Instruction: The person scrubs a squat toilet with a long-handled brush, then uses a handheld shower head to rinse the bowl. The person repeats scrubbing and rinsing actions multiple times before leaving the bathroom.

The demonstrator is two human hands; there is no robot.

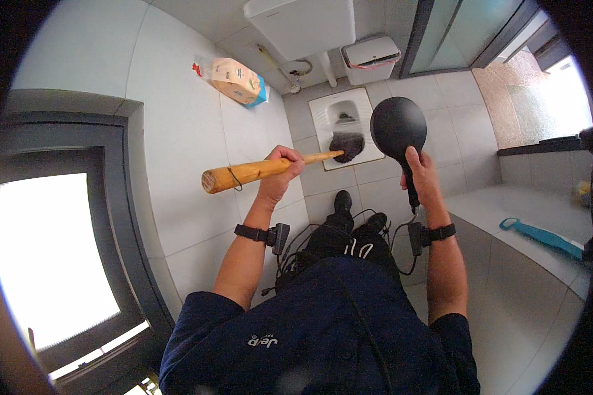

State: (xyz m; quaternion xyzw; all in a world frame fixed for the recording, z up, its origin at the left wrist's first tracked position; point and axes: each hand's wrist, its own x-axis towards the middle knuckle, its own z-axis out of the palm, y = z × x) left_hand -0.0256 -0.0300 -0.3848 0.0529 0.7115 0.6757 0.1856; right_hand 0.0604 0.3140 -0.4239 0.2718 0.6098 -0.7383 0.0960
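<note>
My left hand (284,170) is closed around a thick wooden mop handle (227,178), which has a wire loop near its upper end. The handle slants down to a dark, wet-looking mop head (348,147) resting in the white squat toilet (318,106). In my right hand (423,180) is a black shower head (399,126), gripped by its handle beside the toilet's right edge. Fine streaks of water cross the toilet bowl just above the mop head. A hose runs down from the shower handle.
A white cistern (306,27) hangs on the wall beyond the toilet, with a lidded bin (370,61) beside it. A tissue pack (237,81) is against the left wall. On the right ledge (474,202) lies a turquoise long-handled item (543,239). Cables (289,252) hang around my legs.
</note>
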